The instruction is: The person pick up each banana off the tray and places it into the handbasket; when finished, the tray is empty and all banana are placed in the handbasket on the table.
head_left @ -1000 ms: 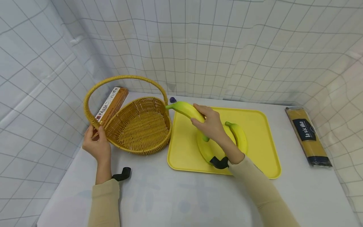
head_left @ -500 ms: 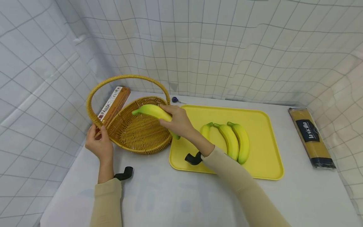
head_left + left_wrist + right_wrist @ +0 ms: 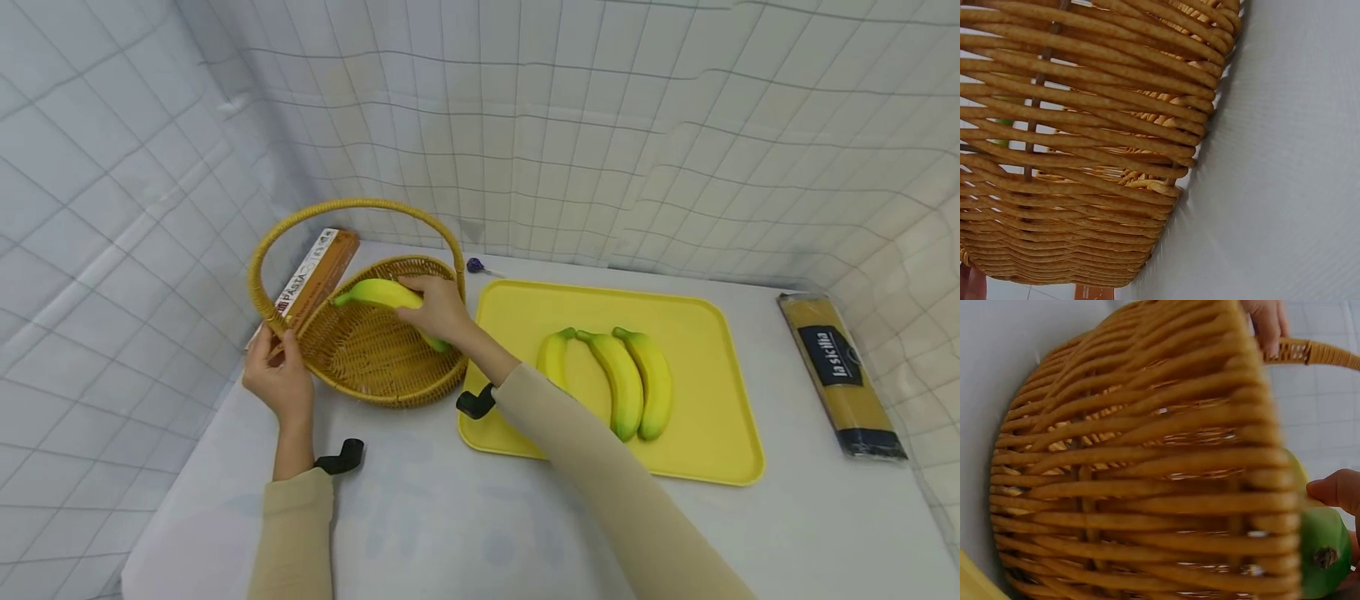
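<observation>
While the head view looks down on the white desk (image 3: 420, 517), the right hand (image 3: 435, 310) grips a banana (image 3: 378, 293) with curled fingers and holds it inside the wicker basket (image 3: 375, 354), just above its woven floor, green stem pointing left. The left hand (image 3: 277, 379) pinches the base of the basket's arched handle at the near left rim. A brown pasta box (image 3: 315, 275) lies behind the basket at the far left. To the right of the basket sits a yellow tray (image 3: 675, 308) carrying three bananas (image 3: 615, 379) side by side. A dark spaghetti packet (image 3: 840, 375) lies at the far right of the desk, and a small purple thing (image 3: 474, 265) rests near the far wall

In the left wrist view, the basket's woven side (image 3: 1097, 137) fills the frame, resting on the desk (image 3: 1285, 162); only a sliver of a fingertip shows at the lower left corner, so the grip cannot be read here

In the right wrist view, the basket wall (image 3: 1147, 481) stands close and blurred; the banana's green end (image 3: 1325, 553) shows at the lower right with a fingertip (image 3: 1335, 487) touching it, and fingers of the left hand (image 3: 1266, 325) lie on the handle at the top
</observation>
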{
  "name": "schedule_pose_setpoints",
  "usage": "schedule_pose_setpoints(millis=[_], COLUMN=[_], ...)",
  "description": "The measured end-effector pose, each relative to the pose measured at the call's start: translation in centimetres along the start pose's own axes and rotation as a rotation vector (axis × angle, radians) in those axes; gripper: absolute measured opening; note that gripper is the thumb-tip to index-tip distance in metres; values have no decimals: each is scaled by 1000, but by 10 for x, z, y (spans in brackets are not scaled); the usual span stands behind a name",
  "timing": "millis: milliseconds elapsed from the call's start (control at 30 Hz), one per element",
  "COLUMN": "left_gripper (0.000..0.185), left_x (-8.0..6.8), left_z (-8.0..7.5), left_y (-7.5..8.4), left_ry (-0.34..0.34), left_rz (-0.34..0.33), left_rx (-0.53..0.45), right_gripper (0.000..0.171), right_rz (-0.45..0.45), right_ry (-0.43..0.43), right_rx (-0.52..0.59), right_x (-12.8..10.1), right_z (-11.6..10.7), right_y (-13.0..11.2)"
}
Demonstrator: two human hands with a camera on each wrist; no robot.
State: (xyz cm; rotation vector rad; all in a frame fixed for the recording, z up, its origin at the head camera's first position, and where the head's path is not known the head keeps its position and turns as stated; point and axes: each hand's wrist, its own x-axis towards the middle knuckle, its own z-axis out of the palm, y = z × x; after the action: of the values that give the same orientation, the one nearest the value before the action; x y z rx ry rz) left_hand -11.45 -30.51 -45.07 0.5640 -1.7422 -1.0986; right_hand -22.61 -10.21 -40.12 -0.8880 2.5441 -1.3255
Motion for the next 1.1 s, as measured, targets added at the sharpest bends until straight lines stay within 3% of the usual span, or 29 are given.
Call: schedule_pose_setpoints(millis=[133,367,767,1100], left_gripper=[30,30,30,28], left_x=[-2,-10,-11,-8], left_z=[2,0,-2,-3], left_y=[3,39,35,34], left_ry=[4,13,11,13], left_rz=[14,20,13,65], left_rx=[-12,-40,-31,-52], right_gripper=[51,51,50,49], right_rz=[82,157,266,332], right_ry=[-27,-62,-52,-39], right_rx=[14,17,17,9], right_x=[8,15,31,38], right_z=[6,13,29,32], right_y=[13,25,31,30])
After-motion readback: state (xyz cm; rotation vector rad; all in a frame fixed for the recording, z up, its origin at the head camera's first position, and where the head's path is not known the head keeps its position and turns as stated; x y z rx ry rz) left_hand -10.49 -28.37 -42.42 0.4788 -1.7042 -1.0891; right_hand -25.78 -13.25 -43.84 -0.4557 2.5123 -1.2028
